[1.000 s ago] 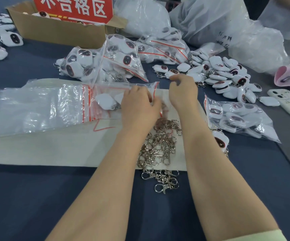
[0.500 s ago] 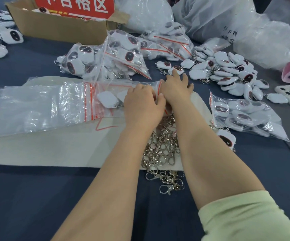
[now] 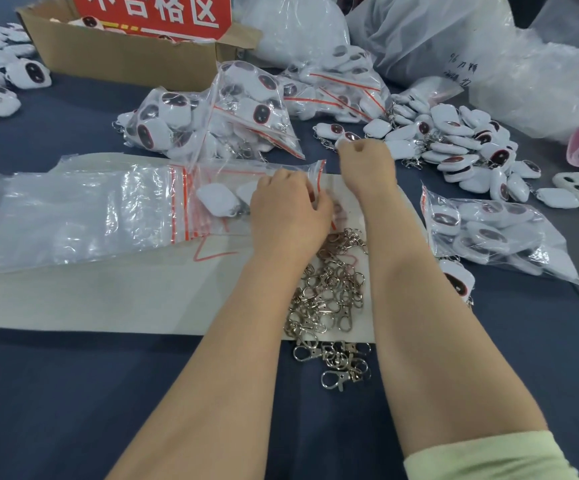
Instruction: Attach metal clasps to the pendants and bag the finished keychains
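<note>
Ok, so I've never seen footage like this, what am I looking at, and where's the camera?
No machine here: a person works with bare hands, and the one camera sits on their head, looking forward and down. The left hand grips the open mouth of a zip bag holding a few white pendants. The right hand, stretched ahead, curls its fingers on a loose pendant beside a pile. Metal clasps lie between the forearms on a pale sheet. Filled bags and a cardboard box lie further back on the blue table.
</note>
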Motion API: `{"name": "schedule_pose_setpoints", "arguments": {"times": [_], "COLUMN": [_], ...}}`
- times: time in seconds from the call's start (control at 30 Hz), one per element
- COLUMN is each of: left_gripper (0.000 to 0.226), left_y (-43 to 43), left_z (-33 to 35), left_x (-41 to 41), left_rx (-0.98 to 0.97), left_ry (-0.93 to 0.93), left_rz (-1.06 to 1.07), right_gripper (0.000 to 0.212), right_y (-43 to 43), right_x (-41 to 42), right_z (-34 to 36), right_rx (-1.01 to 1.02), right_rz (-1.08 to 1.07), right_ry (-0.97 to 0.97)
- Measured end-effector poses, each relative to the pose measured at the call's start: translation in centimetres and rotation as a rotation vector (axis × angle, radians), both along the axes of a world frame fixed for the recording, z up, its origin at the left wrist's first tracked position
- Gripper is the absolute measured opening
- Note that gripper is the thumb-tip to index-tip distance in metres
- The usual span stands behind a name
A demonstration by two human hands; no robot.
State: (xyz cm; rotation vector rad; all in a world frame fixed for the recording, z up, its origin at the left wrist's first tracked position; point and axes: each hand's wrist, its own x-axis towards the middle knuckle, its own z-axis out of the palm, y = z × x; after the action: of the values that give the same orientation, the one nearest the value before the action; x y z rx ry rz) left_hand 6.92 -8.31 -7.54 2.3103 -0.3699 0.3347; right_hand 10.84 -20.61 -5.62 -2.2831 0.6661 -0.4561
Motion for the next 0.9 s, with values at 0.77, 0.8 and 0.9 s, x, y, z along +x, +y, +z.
{"name": "schedule_pose_setpoints", "arguments": {"times": [0.77,0.8,0.9], "left_gripper": [0.027,0.027,0.027], "left_y": [0.0,-0.1,-0.1], "left_z": [0.2,0.2,0.2], "left_x": [-0.3,-0.2,-0.2], "left_rx": [0.025,0.030,0.024], "left_ry": [0.017,0.017,0.019], "left_rz": [-0.002,-0.002,-0.002], "right_gripper": [0.034,0.030,0.024], "right_y": [0.7,0.5,-0.1], "right_x": [0.9,0.7,0.2], "right_z": [-1.0,-0.8,-0.7], "right_rx": [0.047,0.081,0.039], "right_rz": [-0.183,-0.183,-0.181], "right_ry": [-0.127,-0.143,-0.101]}}
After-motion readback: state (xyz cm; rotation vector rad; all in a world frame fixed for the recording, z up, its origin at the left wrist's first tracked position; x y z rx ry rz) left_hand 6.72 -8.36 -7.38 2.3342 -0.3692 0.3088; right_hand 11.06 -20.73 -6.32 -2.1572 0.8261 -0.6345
